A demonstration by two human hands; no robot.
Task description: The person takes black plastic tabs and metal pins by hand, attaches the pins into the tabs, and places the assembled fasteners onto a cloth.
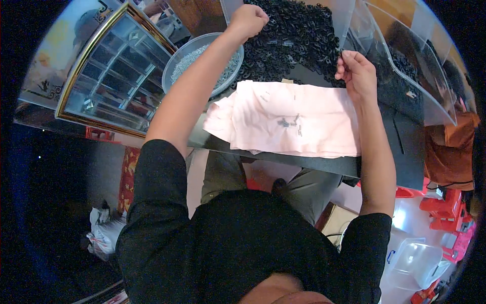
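A large heap of small black looped plastic pieces (291,38) lies at the far side of the table. My left hand (248,21) reaches to the heap's far left edge with its fingers curled closed; whatever they may hold is too small to make out. At the heap's right edge my right hand (357,73) is closed in a pinch, thumb against forefinger, with something dark at the fingertips that I cannot name. A folded pale pink cloth (268,109) lies nearer to me, between my forearms. Several small metal pins (289,122) are scattered on it.
Left of the heap stands a round clear tub (167,76) of small silvery metal pieces, under my left forearm. A gold-framed glass panel (109,76) leans farther left. Clear plastic sheeting (405,55) stands at the right. Red stools (445,207) and a clear bin (412,261) sit on the floor.
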